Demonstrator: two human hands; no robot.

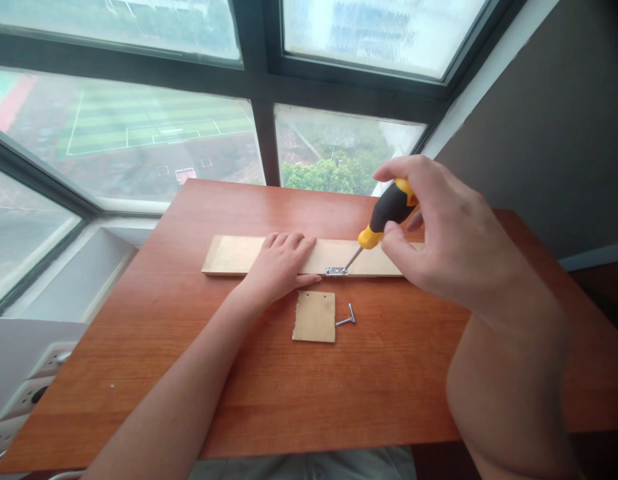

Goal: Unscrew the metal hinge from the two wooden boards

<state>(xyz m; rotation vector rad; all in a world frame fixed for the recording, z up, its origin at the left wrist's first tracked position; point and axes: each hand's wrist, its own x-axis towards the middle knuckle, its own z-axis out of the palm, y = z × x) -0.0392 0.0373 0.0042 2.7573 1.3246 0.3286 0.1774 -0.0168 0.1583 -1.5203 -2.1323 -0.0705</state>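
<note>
A pale wooden board [233,253] lies lengthwise across the brown table. My left hand [283,260] rests across it, fingers reaching to its far edge and thumb along the near edge, gripping its width. In my right hand [439,227] is a yellow and black screwdriver [391,205], held tilted between thumb and fingers. Its shaft slants down to the right end of a small silver metal plate [337,271] at the board's near edge. Nearer to me lies a small thin wooden piece [315,317] with two holes. Beside it is a T-shaped metal piece [349,317].
The table [269,400] reaches to a large window [169,133] at the back, with dark frames. A dark wall [549,147] stands on the right. Power sockets [33,393] are low on the left, beside the table edge.
</note>
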